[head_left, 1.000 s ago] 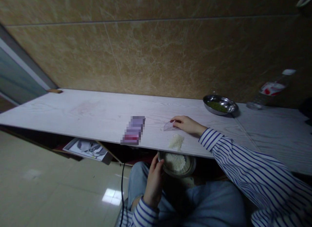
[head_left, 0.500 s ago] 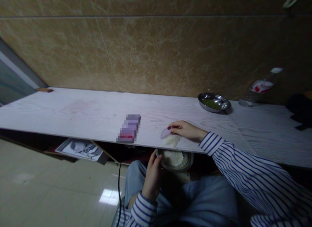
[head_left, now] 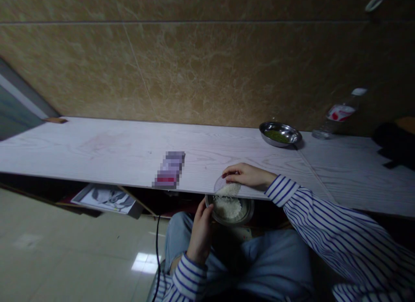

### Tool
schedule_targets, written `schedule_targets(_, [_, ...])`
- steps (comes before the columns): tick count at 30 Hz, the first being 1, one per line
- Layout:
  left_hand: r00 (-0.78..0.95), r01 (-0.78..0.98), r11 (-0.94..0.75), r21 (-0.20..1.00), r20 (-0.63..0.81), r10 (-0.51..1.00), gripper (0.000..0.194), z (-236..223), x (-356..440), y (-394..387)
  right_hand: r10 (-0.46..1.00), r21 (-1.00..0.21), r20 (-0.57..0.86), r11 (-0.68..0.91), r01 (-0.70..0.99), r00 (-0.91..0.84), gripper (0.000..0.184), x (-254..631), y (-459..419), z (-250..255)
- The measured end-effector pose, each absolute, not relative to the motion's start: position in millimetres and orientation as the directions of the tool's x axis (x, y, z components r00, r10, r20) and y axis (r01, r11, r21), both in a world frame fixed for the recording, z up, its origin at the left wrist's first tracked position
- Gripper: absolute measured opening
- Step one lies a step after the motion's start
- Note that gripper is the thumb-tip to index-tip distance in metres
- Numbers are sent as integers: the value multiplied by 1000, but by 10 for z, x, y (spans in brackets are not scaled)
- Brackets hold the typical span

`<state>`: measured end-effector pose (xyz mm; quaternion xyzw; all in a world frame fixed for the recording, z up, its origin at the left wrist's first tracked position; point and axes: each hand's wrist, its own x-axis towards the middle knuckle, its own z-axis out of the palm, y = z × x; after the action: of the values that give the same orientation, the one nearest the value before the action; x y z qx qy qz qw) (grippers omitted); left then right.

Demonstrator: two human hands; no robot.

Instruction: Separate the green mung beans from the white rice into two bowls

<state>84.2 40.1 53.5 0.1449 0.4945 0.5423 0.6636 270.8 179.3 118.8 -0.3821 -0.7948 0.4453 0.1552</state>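
My left hand (head_left: pixel 201 230) grips the left rim of a round bowl (head_left: pixel 248 215) just below the table's front edge. White rice grains (head_left: pixel 228 207) lie inside the bowl. Closed on a thin, clear, round plastic piece (head_left: pixel 219 184), perhaps a lid, my right hand (head_left: pixel 248 175) rests low over the tabletop. A small heap of rice (head_left: pixel 229 189) lies beside that piece at the edge, directly above the bowl. My right fingers partly cover the plastic piece.
On the white wood-grain table (head_left: pixel 106 150) lies a blurred-out phone-like object (head_left: pixel 169 170). A steel dish (head_left: pixel 290 132) with green contents and a plastic bottle (head_left: pixel 339 114) stand near the wall. Below is an open drawer (head_left: pixel 108 198); a black cable (head_left: pixel 158 250) hangs nearby.
My right hand has drawn the plastic piece slightly toward the table edge. The rice heap has shifted to the edge, and rice reaches the bowl's rim. The whole view has moved slightly.
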Motion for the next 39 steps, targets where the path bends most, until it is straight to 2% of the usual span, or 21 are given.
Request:
schedule_targets(5, [-79, -566, 368, 738, -493, 866, 42, 500, 828, 396, 742, -817, -87, 328, 474, -665, 27, 2744, 1783, 1220])
schedule_targets(12, [-81, -562, 387, 731, -515, 853, 45, 469, 811, 395, 808, -823, 23, 350, 448, -589, 26, 2521, 1911, 1197])
schedule_targets(22, [-97, -537, 377, 755, -499, 861, 45, 492, 779, 374, 700, -830, -69, 355, 431, -711, 25, 2516, 1937, 1163])
schedule_targets(34, [-58, -521, 381, 764, -477, 877, 48, 506, 879, 356, 620, -848, -145, 324, 420, -771, 27, 2759, 1770, 1260])
schedule_targets(36, [-53, -518, 389, 762, -483, 874, 47, 502, 882, 354, 639, -844, -130, 330, 422, -758, 27, 2789, 1749, 1300])
schedule_targets(39, [-46, -523, 398, 754, -491, 870, 46, 508, 889, 353, 745, -795, -48, 374, 477, -665, 27, 2827, 1760, 1347])
